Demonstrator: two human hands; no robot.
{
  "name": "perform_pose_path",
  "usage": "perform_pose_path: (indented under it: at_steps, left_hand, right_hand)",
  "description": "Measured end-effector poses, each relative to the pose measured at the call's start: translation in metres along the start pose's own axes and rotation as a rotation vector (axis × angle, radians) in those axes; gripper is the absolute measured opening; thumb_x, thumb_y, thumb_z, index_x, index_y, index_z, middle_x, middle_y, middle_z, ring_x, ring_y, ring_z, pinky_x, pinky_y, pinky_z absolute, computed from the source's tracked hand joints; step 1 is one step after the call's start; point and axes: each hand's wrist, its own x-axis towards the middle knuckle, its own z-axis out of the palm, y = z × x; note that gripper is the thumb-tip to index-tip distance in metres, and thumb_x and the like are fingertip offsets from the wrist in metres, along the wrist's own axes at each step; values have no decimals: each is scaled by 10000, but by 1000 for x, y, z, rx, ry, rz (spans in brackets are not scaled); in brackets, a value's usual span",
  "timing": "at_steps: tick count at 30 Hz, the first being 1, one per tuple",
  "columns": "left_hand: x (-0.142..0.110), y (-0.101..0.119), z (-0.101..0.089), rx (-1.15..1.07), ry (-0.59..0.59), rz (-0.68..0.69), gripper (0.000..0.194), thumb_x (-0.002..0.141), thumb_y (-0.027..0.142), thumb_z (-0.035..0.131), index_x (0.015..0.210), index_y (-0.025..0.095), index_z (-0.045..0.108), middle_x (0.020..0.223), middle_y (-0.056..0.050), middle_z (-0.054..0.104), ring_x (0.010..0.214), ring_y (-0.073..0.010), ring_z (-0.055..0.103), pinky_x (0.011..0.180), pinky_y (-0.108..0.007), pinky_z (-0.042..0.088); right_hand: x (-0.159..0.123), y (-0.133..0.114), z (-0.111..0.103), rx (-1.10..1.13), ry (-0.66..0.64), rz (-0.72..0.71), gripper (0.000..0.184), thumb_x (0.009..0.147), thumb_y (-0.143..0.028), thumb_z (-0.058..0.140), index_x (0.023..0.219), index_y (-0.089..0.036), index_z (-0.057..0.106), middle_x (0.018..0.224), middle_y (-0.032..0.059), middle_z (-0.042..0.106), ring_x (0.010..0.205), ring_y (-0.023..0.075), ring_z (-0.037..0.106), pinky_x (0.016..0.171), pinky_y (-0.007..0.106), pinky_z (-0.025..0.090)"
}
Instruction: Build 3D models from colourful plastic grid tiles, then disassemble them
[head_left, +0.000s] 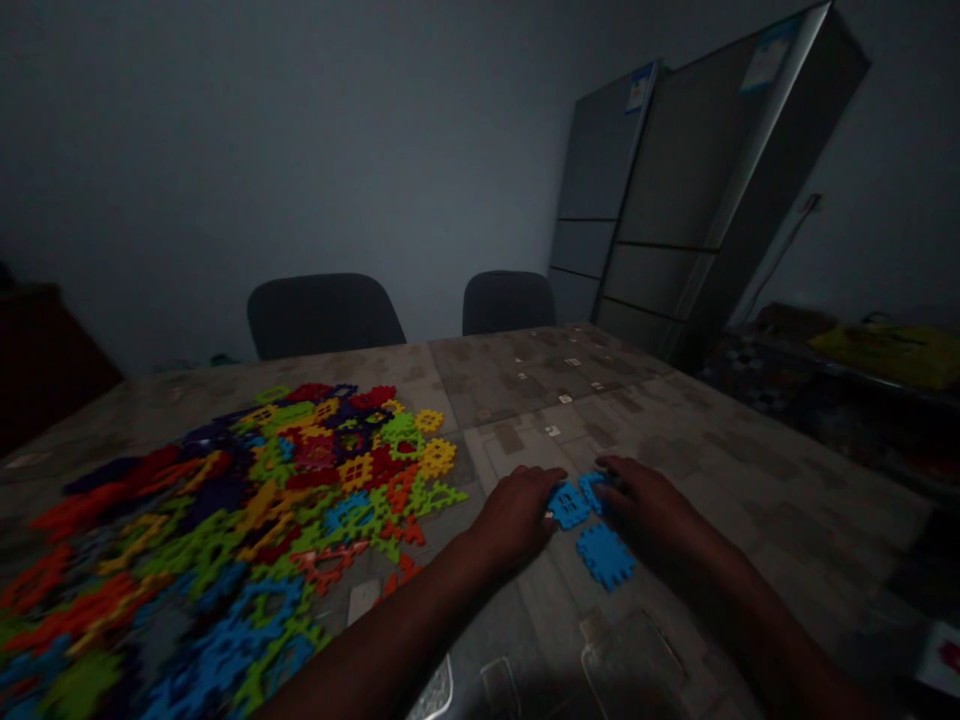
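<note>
My left hand (519, 512) is closed on the left edge of a blue interlocking plastic piece (570, 506) with a window-like cutout, low over the table. My right hand (637, 498) has its fingers curled round a second blue interlocking piece (592, 490), partly hidden by the fingers. The two pieces lie side by side; whether they touch is hard to make out in the dim light. Just below them, nearer to me, a solid blue square piece (606, 556) with toothed edges lies flat on the table.
A wide heap of multicoloured interlocking pieces (300, 480) spreads over the left of the patterned table (517, 380). Two dark chairs (324, 312) stand behind the far edge. Tall grey cabinets (660, 190) rise at the back right, with a yellow bundle (892, 350) beyond the right side.
</note>
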Motion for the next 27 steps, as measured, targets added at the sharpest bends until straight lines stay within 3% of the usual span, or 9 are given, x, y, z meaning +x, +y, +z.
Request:
perform_pose_path:
  at_steps: [11,27]
  left_hand:
    - [4,2,4,9,18,5,645,801,134,696,1412,190,496,1320,-100,633,1191,-287,560,1042,-413,452]
    - [2,3,5,30,16,38,617,796,167,711,1379,203,515,1309,-91,638,1176,-297,562,1016,-416,455]
  right_hand:
    - [8,9,12,21,-31,-71,367,874,-206,511,1202,-174,671,1168,135,677,1100,267,604,956,368,442]
    - [7,9,13,65,14,-83,400,857,-233,490,1198,-146,680,1194,156,690,1115,283,623,988,400,447]
